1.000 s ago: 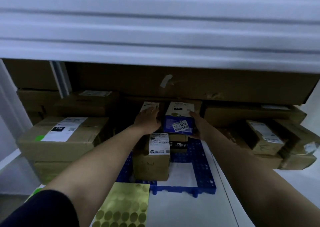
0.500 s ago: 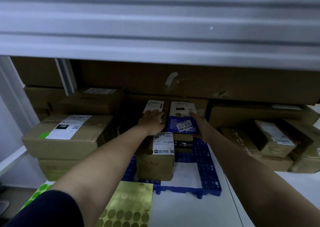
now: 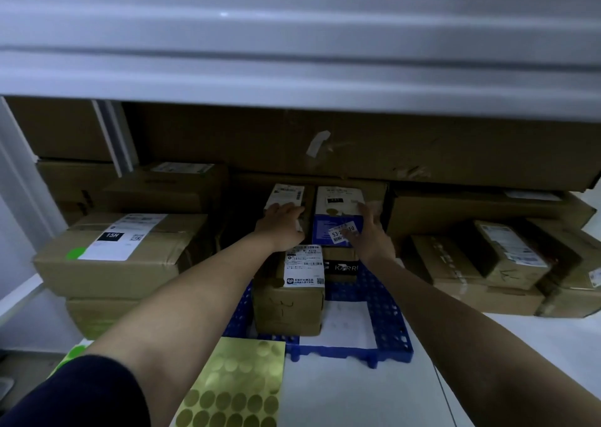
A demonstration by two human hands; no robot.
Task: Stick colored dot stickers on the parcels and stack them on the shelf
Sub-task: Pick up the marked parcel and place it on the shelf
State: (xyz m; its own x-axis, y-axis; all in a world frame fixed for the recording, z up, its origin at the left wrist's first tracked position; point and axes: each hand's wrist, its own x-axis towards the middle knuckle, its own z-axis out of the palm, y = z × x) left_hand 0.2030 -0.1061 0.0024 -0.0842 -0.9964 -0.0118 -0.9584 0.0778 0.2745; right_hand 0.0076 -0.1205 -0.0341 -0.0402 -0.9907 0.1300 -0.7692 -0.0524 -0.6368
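Note:
My left hand [image 3: 281, 228] grips a small brown parcel [image 3: 285, 194] with a white label, its fingers curled over the parcel's right front edge. Right beside it stands a blue-and-white parcel [image 3: 335, 203] with a gold dot on top. My right hand [image 3: 369, 234] presses against that parcel's right front corner, fingers straight and blurred, thumb across its front label. Both parcels sit on top of other boxes deep in the shelf. At the near edge lie a gold dot sticker sheet [image 3: 234, 384] and part of a green sheet [image 3: 73, 355].
A blue perforated pallet [image 3: 387, 322] carries a labelled brown box [image 3: 289, 306] and a black-printed box [image 3: 341, 267]. Large cartons fill the left, one bearing a green dot [image 3: 75, 253], and more parcels [image 3: 500, 257] lie at the right. A white shelf board [image 3: 292, 52] hangs overhead.
My right hand has slid from the blue parcel's right side round to its front corner, thumb now over the label. My left hand stays on the brown parcel. The view has shifted slightly closer.

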